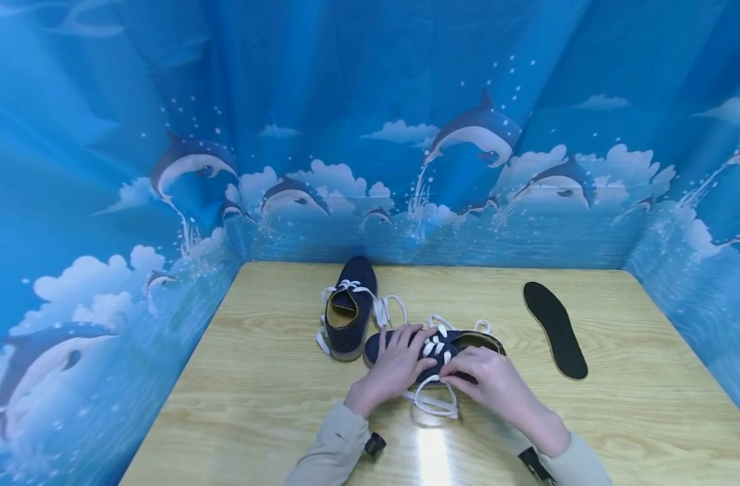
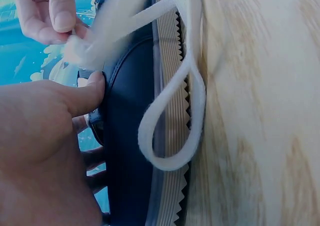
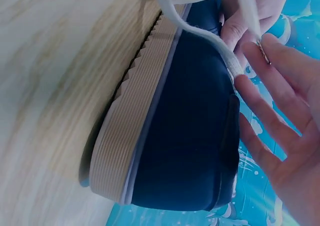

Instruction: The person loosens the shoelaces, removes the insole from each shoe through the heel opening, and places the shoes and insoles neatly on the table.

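A navy sneaker [image 1: 455,337] with white laces lies across the table, toe to the left. My left hand [image 1: 400,361] rests on its front part with fingers spread, the thumb [image 2: 90,93] touching the upper beside the lacing. Between thumb and fingertips, my right hand [image 1: 491,378] pinches the tipped end of a white shoelace [image 3: 250,11], just above the near side of the shoe. The lace tip [image 3: 264,53] shows there in the right wrist view. A loose lace loop [image 2: 172,131] hangs against the pale ribbed sole [image 3: 132,121].
A second navy sneaker [image 1: 352,317] with white laces stands left of the first, toe toward the back. A black insole [image 1: 555,331] lies on the wooden table [image 1: 242,364] at the right. Behind the table hangs a blue dolphin-print curtain [image 1: 358,88].
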The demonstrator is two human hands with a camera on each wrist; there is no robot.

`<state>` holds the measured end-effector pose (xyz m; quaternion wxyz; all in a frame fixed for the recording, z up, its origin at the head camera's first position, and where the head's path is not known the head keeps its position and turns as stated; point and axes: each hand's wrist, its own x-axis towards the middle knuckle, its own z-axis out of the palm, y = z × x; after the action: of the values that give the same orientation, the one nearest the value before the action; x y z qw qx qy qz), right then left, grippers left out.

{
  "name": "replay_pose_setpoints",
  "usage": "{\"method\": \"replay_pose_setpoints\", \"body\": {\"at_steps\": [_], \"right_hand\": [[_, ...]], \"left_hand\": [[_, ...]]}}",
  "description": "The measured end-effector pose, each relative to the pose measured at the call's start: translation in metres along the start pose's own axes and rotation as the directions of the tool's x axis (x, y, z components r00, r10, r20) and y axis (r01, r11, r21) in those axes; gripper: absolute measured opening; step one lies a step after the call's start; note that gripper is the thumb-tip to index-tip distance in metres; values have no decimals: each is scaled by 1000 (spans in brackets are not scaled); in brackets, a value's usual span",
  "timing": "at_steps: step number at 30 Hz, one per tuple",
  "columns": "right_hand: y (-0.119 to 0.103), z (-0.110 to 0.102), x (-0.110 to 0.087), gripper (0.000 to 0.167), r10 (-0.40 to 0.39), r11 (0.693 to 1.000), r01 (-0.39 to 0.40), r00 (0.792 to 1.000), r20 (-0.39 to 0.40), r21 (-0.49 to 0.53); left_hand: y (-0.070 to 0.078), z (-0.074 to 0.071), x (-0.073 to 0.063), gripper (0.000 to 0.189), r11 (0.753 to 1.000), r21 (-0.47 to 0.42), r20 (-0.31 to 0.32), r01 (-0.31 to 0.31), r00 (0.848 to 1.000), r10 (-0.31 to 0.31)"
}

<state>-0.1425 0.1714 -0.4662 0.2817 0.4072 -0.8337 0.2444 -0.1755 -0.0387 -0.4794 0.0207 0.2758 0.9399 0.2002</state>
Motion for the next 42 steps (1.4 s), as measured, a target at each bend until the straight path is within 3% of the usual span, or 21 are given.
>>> {"method": "replay_pose_setpoints", "body": {"at_steps": [4, 13, 16, 18, 20, 23, 28, 34, 38, 41, 42], "right_hand": [[0, -1, -1, 22, 38, 999, -38, 999, 29, 22], [5, -11, 4, 17, 212, 977, -213, 977, -22, -26], [9, -16, 6, 13, 293, 956, -292, 956, 14, -25], [12, -21, 7, 10, 367, 930, -367, 927, 74, -15], [17, -27, 9, 12, 434, 897, -441, 886, 163, 9], [26, -38, 14, 21, 496, 828, -553, 797, 344, 88], [42, -51, 27, 34, 466, 724, -664, 671, 577, 188], [48, -55, 44, 43, 443, 638, -753, 529, 724, 159], [52, -58, 55, 46, 422, 569, -813, 418, 804, 124], [56, -60, 64, 49, 393, 504, -859, 320, 862, 89], [57, -60, 67, 49, 376, 502, -862, 297, 878, 77]], "left_hand": [[0, 0, 0, 56, 1000, -9, 5, 1, 1000, -1], [0, 0, 0, 57, 1000, -7, 0, 1, 1000, -1], [0, 0, 0, 56, 1000, -8, -4, 1, 1000, -1], [1, 0, 0, 56, 1000, -8, -6, 2, 1000, -2], [1, 0, 0, 56, 1000, -10, -5, 6, 1000, -6], [0, 0, 0, 57, 1000, -14, -4, 10, 1000, -10], [0, 0, 0, 57, 1000, -20, -7, 10, 1000, -10], [-5, 1, 1, 60, 997, -74, 18, -22, 1000, 24], [-12, 0, 1, 78, 990, -128, 51, -55, 997, 62], [-16, -1, 1, 90, 989, -131, 57, -62, 996, 70], [-16, -1, 1, 92, 989, -133, 57, -61, 996, 69]]}}
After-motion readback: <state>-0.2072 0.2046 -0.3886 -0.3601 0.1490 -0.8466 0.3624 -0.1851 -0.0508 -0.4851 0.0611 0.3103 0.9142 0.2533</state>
